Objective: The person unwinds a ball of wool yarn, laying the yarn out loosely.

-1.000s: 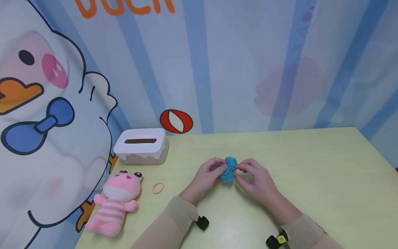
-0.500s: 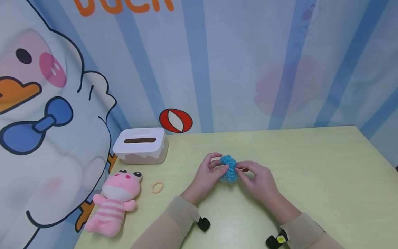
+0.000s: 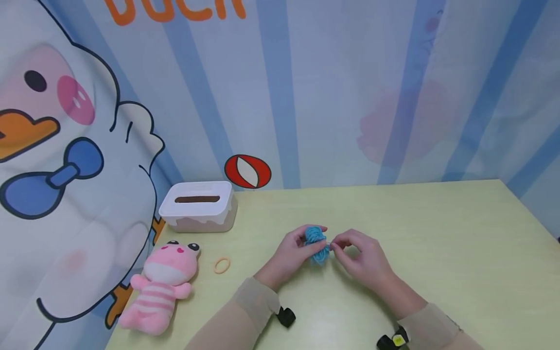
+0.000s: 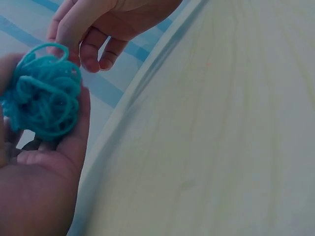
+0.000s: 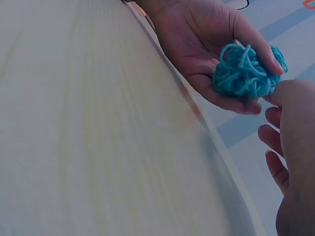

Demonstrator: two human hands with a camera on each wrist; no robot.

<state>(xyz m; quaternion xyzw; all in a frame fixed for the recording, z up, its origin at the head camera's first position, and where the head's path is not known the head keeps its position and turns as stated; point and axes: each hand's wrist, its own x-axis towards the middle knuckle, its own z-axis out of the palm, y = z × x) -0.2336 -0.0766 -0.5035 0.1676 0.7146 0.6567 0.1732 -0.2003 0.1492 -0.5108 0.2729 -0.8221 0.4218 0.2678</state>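
Note:
A bundle of blue yarn [image 3: 314, 235], loosely looped, is held up over the table in the head view. My left hand [image 3: 292, 253] grips it from the left, thumb across its front and fingers behind. To its right, my right hand [image 3: 365, 257] pinches with thumb and forefinger at a thin strand on the bundle's side; I cannot tell what that strand is. The left wrist view shows the looped yarn [image 4: 44, 96] resting against the left fingers. In the right wrist view the left thumb presses on the yarn [image 5: 246, 71], and the right fingertips meet its edge.
A pink striped plush frog [image 3: 162, 287] lies at the table's left side. Beside it is a small orange-yellow ring [image 3: 221, 265]. At the back left stands a white-lidded tissue box [image 3: 199, 206]. A printed cloth backdrop [image 3: 328, 97] hangs behind the pale wooden table [image 3: 459, 253].
The yarn bundle has turned in the left hand and sunk slightly, with the left thumb now across its front. The right fingertips have drawn a little away from the bundle.

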